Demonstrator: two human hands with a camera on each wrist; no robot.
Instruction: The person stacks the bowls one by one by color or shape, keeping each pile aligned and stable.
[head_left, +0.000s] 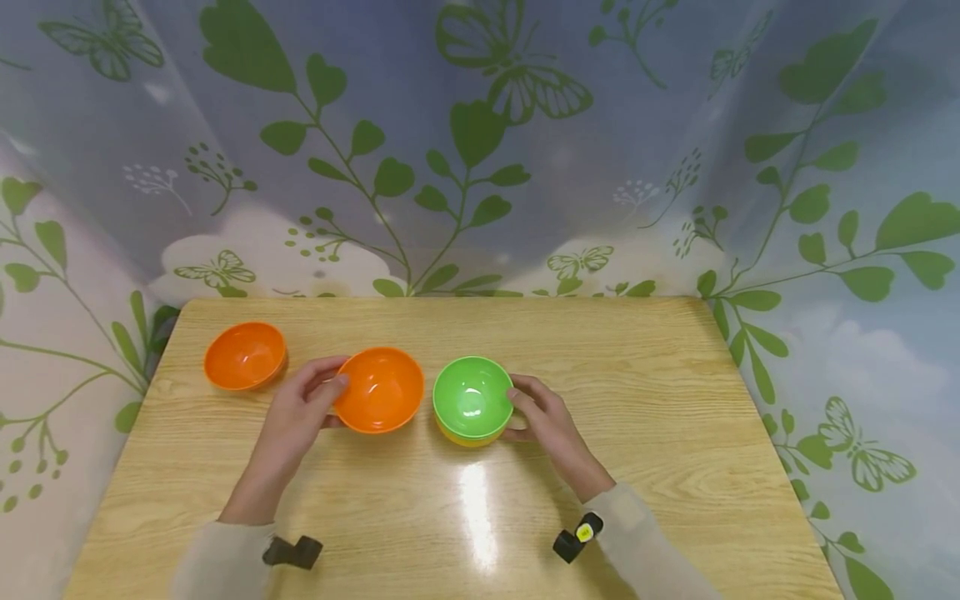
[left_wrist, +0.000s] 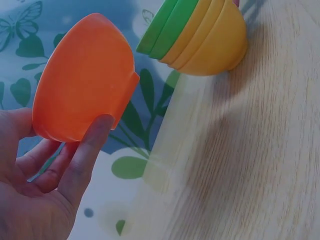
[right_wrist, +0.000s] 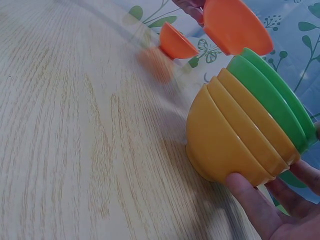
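My left hand (head_left: 300, 408) pinches the left rim of an orange bowl (head_left: 380, 390); in the left wrist view this bowl (left_wrist: 85, 80) hangs above the table, its base facing the stack. Beside it, my right hand (head_left: 551, 429) grips the right side of a nested stack of bowls, a green bowl (head_left: 472, 397) uppermost. The right wrist view shows green bowls (right_wrist: 270, 95) on top of several yellow bowls (right_wrist: 225, 135), with the fingers of my right hand (right_wrist: 280, 205) against their sides. The orange bowl and the stack are apart.
Another orange bowl (head_left: 246, 357) stands at the back left of the wooden table (head_left: 637, 358). Behind the table hangs a curtain (head_left: 600, 167) with green leaves and butterflies. Dark devices are strapped at both wrists.
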